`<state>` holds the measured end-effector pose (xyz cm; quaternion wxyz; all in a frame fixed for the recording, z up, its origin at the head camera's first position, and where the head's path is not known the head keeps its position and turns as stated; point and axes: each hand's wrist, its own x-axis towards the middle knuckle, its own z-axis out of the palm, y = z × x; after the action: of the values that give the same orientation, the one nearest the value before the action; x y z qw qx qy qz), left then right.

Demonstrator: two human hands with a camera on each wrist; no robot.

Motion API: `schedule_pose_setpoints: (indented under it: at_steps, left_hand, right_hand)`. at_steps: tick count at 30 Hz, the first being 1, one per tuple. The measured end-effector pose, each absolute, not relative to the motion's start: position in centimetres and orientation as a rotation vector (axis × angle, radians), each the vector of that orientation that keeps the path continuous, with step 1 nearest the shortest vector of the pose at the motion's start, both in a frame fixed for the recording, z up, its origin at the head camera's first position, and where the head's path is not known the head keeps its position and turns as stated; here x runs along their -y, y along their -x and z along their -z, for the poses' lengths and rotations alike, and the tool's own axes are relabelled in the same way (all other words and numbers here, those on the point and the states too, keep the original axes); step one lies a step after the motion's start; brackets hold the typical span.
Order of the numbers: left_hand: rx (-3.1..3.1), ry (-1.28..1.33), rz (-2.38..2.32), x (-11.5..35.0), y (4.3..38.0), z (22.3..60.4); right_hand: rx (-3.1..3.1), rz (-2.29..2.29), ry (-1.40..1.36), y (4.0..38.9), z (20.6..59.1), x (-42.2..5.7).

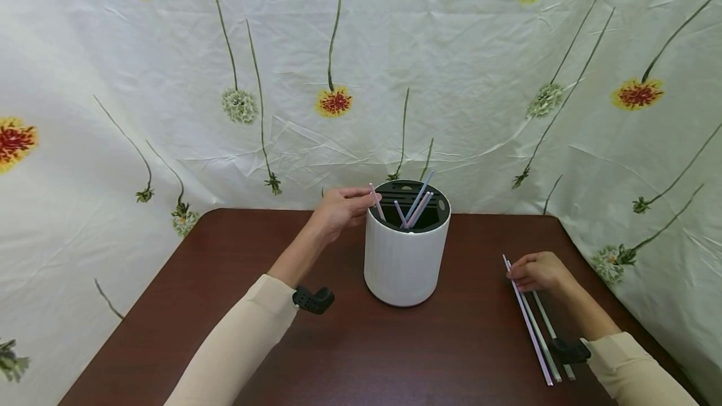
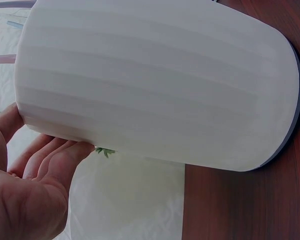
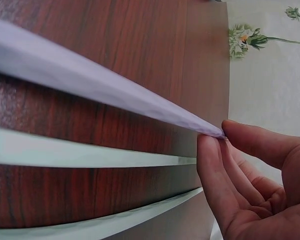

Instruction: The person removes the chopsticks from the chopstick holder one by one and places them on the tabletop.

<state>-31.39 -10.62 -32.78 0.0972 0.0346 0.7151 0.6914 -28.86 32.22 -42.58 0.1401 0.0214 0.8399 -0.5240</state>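
Note:
A white round container (image 1: 403, 262) with a black slotted top stands upright on the table. Pale purple and bluish straws (image 1: 420, 208) stick up out of its opening, and a pink straw (image 1: 376, 202) leans at its left rim. My left hand (image 1: 341, 212) holds the container's upper left edge, its thumb at the rim and fingers (image 2: 65, 157) against the side wall. To the right, my right hand (image 1: 538, 273) pinches the far end of a light purple straw (image 3: 115, 87) between thumb and fingers. Two pale green straws (image 3: 90, 154) lie beside it on the table.
The dark reddish-brown table (image 1: 451, 356) ends at a back edge just behind the container. A white cloth (image 1: 451, 49) printed with flowers hangs behind and around it. A black wrist strap (image 1: 313, 299) sits on each forearm.

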Motion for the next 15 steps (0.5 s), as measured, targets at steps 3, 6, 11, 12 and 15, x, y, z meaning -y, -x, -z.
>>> schedule_pose_setpoints:
  at_steps: [3, 6, 11, 12, 15]
  left_hand:
    - [-2.118, -0.111, -2.049, 10.64, 31.39, 32.81]
    - [-2.114, -0.116, -2.052, 10.66, 31.43, 32.92]
    - [-2.109, -0.118, -2.055, 10.67, 31.43, 33.03]
    - [-2.11, -0.119, -2.055, 10.67, 31.42, 33.02]
    - [-2.109, -0.121, -2.059, 10.68, 31.37, 32.95]
  right_hand:
    - [-2.442, 1.497, -0.066, 28.98, 42.64, -32.21]
    - [-2.468, 1.466, -0.081, 29.06, 42.69, -32.19]
    - [-2.495, 1.436, -0.092, 29.13, 42.9, -32.2]
    - [-2.499, 1.435, -0.1, 29.12, 42.92, -32.17]
    - [-2.514, 1.426, -0.107, 29.05, 42.89, -32.05]
